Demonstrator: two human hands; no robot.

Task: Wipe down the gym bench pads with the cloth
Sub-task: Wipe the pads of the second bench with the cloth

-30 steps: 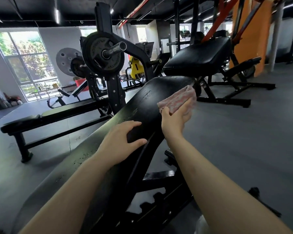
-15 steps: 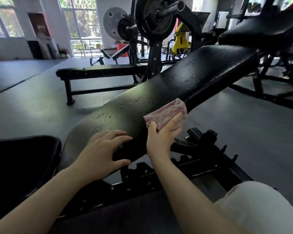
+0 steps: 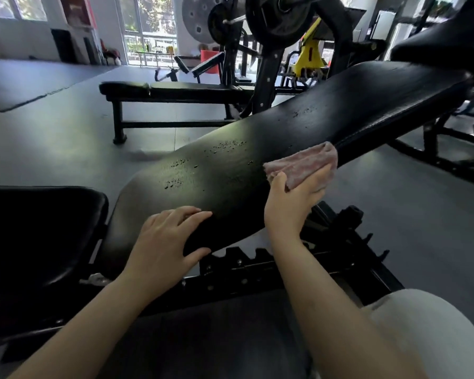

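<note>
Here, the head view, the only one, shows the wiping step under way on the inclined back pad (image 3: 298, 127), a long black cushion with small chips in its surface. The right hand (image 3: 293, 203) presses the cloth (image 3: 303, 165), a pink folded rag, flat against the pad's near edge; its grip lies across the cloth with the thumb on the near side, fingers mostly straight over the fabric. The left hand (image 3: 164, 242) rests on the lower end of the pad, fingers spread on top and thumb at the near edge, holding nothing and apparently steadying the pad. The seat pad (image 3: 39, 231) sits just beside the back pad's lower end and carries no cloth. A flat bench (image 3: 173, 90) and a weight plate (image 3: 277, 20) stand well behind.

Judged from this position, the next move calls for drawing the cloth along the pad with steady pressure; the seat pad remains to be wiped.
</note>
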